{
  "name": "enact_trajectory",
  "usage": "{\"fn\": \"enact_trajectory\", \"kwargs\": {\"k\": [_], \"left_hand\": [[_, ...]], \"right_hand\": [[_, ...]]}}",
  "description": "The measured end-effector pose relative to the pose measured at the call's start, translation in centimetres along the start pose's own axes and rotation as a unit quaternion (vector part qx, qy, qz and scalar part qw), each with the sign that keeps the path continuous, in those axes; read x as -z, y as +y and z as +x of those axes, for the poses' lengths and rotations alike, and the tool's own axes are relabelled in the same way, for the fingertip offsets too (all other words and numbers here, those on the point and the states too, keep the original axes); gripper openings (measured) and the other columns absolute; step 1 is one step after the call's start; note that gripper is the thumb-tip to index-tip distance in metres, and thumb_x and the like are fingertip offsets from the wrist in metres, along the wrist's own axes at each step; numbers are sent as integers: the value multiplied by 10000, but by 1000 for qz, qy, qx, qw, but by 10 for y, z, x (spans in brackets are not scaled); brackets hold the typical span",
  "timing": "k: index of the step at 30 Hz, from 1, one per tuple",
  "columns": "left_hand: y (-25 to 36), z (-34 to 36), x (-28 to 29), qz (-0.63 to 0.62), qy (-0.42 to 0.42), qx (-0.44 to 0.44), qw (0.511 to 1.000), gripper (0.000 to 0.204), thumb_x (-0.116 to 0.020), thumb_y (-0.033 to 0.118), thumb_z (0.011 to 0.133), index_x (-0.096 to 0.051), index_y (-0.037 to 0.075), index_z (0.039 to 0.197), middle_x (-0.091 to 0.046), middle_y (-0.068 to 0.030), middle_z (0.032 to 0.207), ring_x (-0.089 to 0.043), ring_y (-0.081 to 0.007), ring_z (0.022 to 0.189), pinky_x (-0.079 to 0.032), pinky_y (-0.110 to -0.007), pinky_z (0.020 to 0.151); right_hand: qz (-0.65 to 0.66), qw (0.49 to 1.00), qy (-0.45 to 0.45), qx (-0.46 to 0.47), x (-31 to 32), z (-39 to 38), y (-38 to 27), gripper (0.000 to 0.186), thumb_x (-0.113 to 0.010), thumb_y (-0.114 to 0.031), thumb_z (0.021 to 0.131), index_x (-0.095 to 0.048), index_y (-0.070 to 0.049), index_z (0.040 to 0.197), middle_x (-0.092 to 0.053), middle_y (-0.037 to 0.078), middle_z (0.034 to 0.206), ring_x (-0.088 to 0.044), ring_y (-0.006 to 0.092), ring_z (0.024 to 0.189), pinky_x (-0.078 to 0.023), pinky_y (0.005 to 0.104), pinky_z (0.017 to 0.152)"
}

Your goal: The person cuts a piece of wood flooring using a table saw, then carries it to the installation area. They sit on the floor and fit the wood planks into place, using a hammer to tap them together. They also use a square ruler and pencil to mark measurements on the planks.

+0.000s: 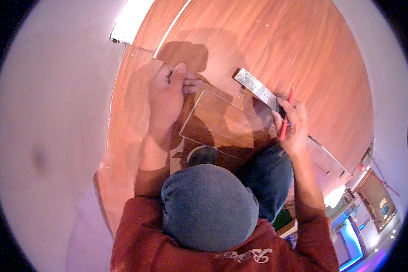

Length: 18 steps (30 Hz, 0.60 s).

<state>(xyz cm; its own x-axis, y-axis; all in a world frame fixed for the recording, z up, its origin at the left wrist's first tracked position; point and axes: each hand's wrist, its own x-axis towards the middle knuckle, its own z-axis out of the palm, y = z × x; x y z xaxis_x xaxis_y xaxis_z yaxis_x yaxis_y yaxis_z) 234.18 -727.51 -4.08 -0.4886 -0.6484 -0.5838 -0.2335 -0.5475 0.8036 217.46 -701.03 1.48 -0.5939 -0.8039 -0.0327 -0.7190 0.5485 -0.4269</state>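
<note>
My left hand [170, 93] is at the far edge of a clear sheet [143, 53], fingers curled and thumb raised. It seems to grip that edge, though the see-through surface makes the contact hard to read. In my right hand [294, 120] a red pencil-like marker [287, 122] lies between the fingers, its tip pointing away from me. That same hand also holds the near end of a flat metal ruler [257, 88], which slants to the far left over the wood-grained surface. A clear rectangular piece [222, 120] is between my hands, its near left corner close to my shoe.
My raised denim knee [208, 206] and shoe [202, 154] are close in front; the other leg [272, 181] bends to the right. The wood-grained board [303, 50] spreads ahead. A pale wall [50, 113] bounds the left. Blue-lit clutter [349, 238] is at lower right.
</note>
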Motion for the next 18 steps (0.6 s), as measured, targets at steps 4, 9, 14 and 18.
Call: {"fn": "enact_trajectory", "kwargs": {"k": [4,9,14,18], "left_hand": [[3,9,-7,153,8,-29,988,344,-556,294,1084,-611,-24,967,-737,-123,827,-720,-177,742,-570,-300,693],[2,4,-12,301,22,-28,953,365,-611,338,1050,-650,3,909,-729,-97,795,-695,-174,723,-537,-339,703],[-15,-11,-21,372,30,-226,900,224,-697,232,982,-688,29,888,-725,-115,857,-696,-244,807,-532,-356,754],[-39,-17,-23,405,-36,-471,783,133,-744,111,893,-722,62,1014,-721,-117,1091,-682,-295,1005,-533,-412,879]], "right_hand": [[20,1000,7,0,-3,2,-3,414,-814,-73,797,-705,-72,1197,-640,178,1055,-622,377,951,-521,451,831],[18,998,12,54,-4,12,-2,411,-808,-100,809,-702,-77,1205,-647,157,1052,-624,362,949,-522,448,840],[-10,999,2,52,-12,13,-1,404,-795,-126,805,-704,-76,1196,-641,149,1045,-623,355,954,-523,445,826],[13,998,1,56,-21,20,0,380,-779,-140,817,-709,-70,1183,-624,155,1038,-621,356,959,-521,448,818]]}}
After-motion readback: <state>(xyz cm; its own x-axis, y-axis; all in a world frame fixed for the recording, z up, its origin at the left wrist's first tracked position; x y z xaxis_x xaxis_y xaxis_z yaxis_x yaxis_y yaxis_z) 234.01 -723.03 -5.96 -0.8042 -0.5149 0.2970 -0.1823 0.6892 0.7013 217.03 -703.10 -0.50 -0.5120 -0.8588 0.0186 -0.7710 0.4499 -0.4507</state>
